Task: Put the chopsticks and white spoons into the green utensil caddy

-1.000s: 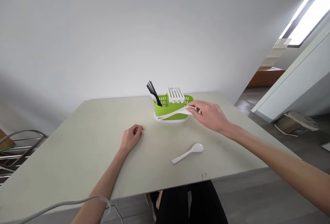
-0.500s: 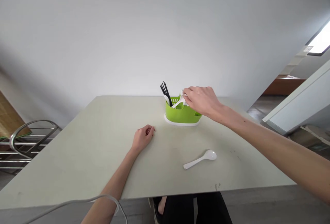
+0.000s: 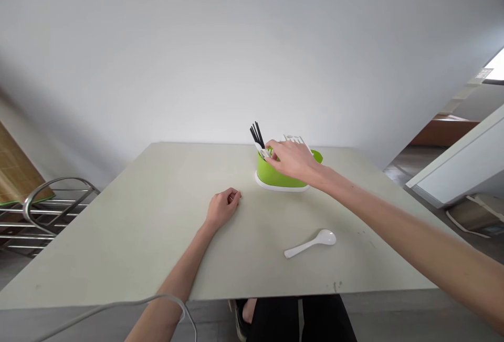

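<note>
My right hand [image 3: 293, 158] reaches over a green cutlery holder [image 3: 277, 178] with a white base. Its thumb and index finger are closed on a white spoon [image 3: 266, 153] at the holder's left end; the spoon's lower part is hidden inside. Black chopsticks [image 3: 257, 134] lean out beside the fingers, and a white slotted part [image 3: 293, 138] shows behind the hand. My left hand [image 3: 223, 208] rests on the table left of the holder, fingers curled with nothing visible in them. A second white spoon [image 3: 311, 243] lies on the table nearer to me, its bowl to the right.
The pale table [image 3: 157, 200] stands against a white wall. A grey cable [image 3: 118, 306] crosses my left forearm near the front edge. At the left is a metal rack [image 3: 51, 205], and at the right a white panel [image 3: 464, 153].
My right hand has moved left and lowered the spoon toward the holder's left end. The white slotted part now shows more behind it. My left hand keeps its place on the table.
</note>
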A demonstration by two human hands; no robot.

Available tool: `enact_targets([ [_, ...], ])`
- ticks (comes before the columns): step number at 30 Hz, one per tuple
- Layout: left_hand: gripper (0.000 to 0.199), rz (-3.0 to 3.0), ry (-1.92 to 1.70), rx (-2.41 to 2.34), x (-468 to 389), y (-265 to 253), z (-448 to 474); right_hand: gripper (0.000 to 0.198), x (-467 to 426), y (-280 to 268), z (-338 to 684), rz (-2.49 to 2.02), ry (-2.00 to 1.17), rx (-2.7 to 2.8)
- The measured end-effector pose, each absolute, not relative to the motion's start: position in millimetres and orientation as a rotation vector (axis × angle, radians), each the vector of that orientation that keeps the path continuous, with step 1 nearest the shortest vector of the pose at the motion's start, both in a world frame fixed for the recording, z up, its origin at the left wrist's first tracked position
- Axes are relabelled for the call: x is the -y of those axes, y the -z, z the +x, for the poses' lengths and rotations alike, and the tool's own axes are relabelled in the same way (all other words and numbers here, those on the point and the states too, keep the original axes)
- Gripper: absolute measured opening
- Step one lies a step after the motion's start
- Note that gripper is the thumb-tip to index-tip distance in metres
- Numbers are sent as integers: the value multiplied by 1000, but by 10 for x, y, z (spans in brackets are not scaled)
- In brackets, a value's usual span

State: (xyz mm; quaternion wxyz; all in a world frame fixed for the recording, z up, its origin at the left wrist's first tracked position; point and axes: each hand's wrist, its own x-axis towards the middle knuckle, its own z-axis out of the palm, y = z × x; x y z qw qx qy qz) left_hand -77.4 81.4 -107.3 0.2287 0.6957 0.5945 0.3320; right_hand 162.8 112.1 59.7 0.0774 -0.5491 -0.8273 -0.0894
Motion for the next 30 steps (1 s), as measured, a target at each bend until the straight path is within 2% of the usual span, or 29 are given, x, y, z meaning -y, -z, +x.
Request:
enact_targets([
  [4,30,1917,-907,-1633,-803,1067,-767,31,-809,-590,2050,-1412,-133,2484],
  [7,32,1920,-890,-1630,-805,1067,-763,30,-555,-455,2489,-1347,-299,2648],
  [10,32,1923,-865,-1639,-816,1062,-754,38,-351,-201,2922,-1399,-536,2744],
  [16,33,1941,-857,-1676,-824,1023,-715,63,5,382,3383,-1504,-903,2574],
  [23,36,1959,-857,-1703,-807,984,-704,43,238,830,3422,-1475,-800,2480],
  [30,37,1966,-869,-1697,-822,1010,-730,39,232,737,3399,-1403,-527,2583],
])
